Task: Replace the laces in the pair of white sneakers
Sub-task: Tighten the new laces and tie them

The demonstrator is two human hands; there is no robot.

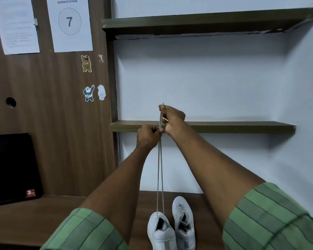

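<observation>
Two white sneakers stand side by side on the brown desk. The left sneaker (pixel 161 231) has a grey lace (pixel 160 168) threaded through its front eyelets, and both strands rise straight up to my raised hands. My left hand (pixel 147 135) grips the two strands together. Just above it, my right hand (pixel 172 117) pinches the lace ends, whose tips stick out above my fingers. The right sneaker (pixel 184 221) is laced with a white lace and lies untouched.
The wooden desk (pixel 43 213) runs along the bottom. A black laptop (pixel 11 168) leans at the left against a wood panel with papers and bear stickers. Two dark wall shelves (pixel 224 126) hang on the white wall behind my hands.
</observation>
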